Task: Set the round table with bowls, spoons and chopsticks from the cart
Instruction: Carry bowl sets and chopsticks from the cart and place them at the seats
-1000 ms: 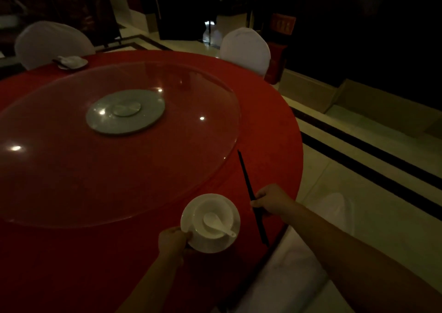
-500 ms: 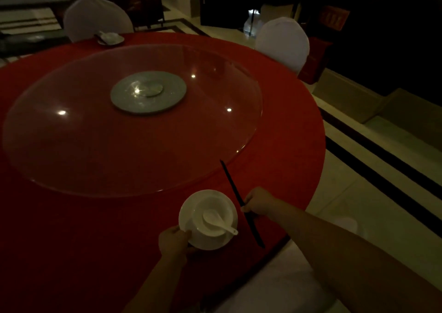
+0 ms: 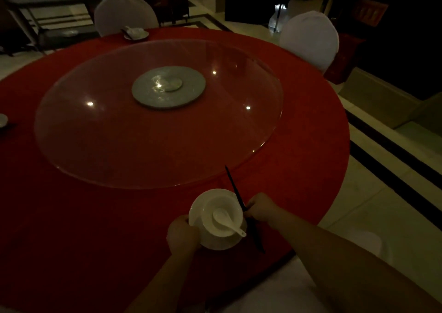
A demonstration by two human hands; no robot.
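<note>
At the round table's (image 3: pixel 95 217) near edge, the left hand (image 3: pixel 183 235) gripped the saucer (image 3: pixel 196 205) carrying bowl (image 3: pixel 215 204) and spoon (image 3: pixel 224 217), the right hand (image 3: pixel 262 207) pinching black chopsticks (image 3: pixel 233 188).

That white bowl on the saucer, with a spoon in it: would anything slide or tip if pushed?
The bowl looks like glazed ceramic, so probably stiff, breakable, and apt to slide on the smooth saucer. The spoon lies loose, handle over the rim; a jolt could likely tip it out.
</note>
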